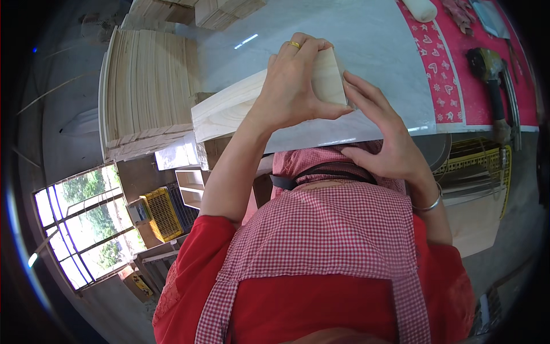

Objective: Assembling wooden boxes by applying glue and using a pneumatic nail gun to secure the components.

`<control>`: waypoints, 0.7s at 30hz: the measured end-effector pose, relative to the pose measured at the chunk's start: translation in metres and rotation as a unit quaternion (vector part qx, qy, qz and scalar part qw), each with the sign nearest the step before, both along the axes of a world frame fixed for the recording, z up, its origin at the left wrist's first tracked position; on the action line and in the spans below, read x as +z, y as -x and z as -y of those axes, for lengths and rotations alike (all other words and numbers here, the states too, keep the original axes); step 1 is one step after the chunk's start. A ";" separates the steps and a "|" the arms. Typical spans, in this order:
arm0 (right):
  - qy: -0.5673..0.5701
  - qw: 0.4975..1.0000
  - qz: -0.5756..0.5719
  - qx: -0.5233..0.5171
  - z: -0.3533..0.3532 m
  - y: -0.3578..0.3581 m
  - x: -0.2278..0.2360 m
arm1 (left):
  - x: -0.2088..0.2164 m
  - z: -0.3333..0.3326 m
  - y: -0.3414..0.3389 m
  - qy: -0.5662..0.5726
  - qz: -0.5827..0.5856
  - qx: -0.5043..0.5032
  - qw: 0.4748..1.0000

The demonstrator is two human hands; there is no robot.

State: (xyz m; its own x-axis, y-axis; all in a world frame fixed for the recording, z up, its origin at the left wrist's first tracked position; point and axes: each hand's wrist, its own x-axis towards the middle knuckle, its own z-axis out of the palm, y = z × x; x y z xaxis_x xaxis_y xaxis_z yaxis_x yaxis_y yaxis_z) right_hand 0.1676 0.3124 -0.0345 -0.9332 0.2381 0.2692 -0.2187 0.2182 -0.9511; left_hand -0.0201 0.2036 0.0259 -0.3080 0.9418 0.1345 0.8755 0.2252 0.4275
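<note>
Gripping the long pale pine board (260, 100) at its near right end, the left hand (289, 86) wraps fingers over the top, a gold ring on one, while the right hand (381, 135) presses loosely spread fingers against the end face, closed on nothing. The board lies along the front edge of the glossy white tabletop (366, 46), its left end overhanging; I judge it could tip or slide off there if the grip eases. Left of it stands a stack of thin wooden slats (146, 92). At the table's right edge a red patterned cloth (458, 74) carries a pneumatic nailer (490, 69). Below left, a yellow plastic crate (163, 212) and a window (80, 223).
</note>
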 end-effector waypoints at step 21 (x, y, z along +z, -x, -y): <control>-0.487 0.751 0.159 -0.416 -0.240 0.046 -0.040 | 0.013 0.003 -0.003 0.041 0.031 0.008 0.999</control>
